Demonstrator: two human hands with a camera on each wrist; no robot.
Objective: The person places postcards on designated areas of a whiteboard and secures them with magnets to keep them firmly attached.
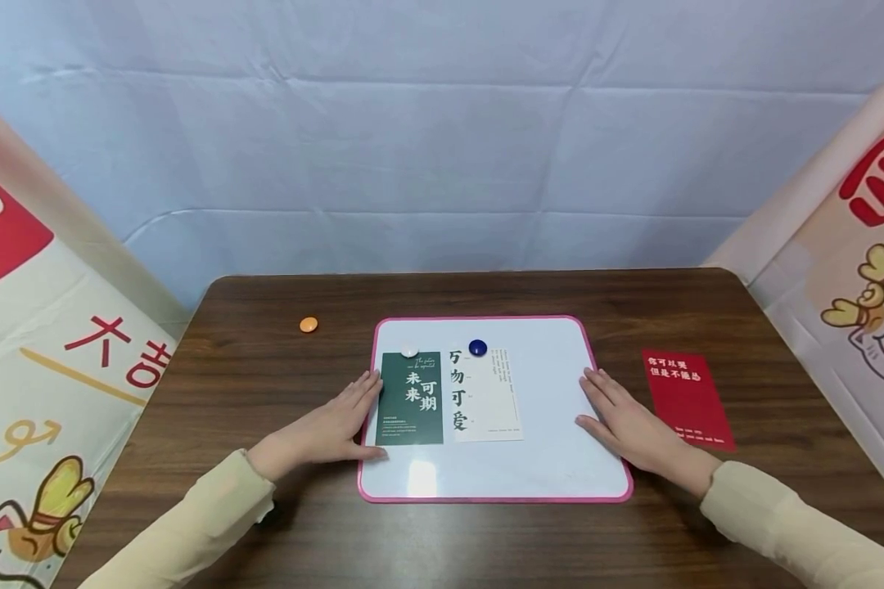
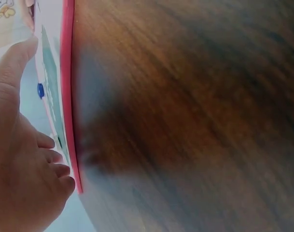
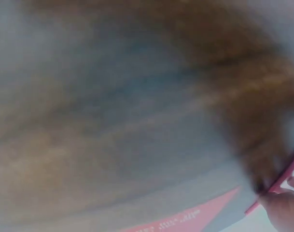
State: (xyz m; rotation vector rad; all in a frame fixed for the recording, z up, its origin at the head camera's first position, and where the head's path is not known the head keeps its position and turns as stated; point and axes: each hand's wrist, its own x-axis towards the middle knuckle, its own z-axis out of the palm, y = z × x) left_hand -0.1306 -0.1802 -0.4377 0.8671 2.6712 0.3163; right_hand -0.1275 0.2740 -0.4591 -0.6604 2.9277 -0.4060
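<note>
A whiteboard (image 1: 501, 483) with a pink rim lies flat on the brown table. My left hand (image 1: 336, 424) rests against its left edge, fingers extended and thumb over the surface. At the opposite edge, my right hand (image 1: 629, 423) touches the board with its fingers and thumb on it. A green card (image 1: 410, 409) lies on the board's left part, a white magnet (image 1: 409, 350) at its top. Beside it is a white card (image 1: 495, 409) with dark lettering, topped by a dark blue magnet (image 1: 478, 348). The left wrist view shows the left hand (image 2: 26, 164) along the pink rim.
An orange magnet (image 1: 308, 325) sits on the table (image 1: 265, 368) left of the board. To the right lies a red card (image 1: 687, 401) with white lettering, near the right forearm. Pale blue cloth (image 1: 442, 164) hangs behind the table, with printed cloths at both sides.
</note>
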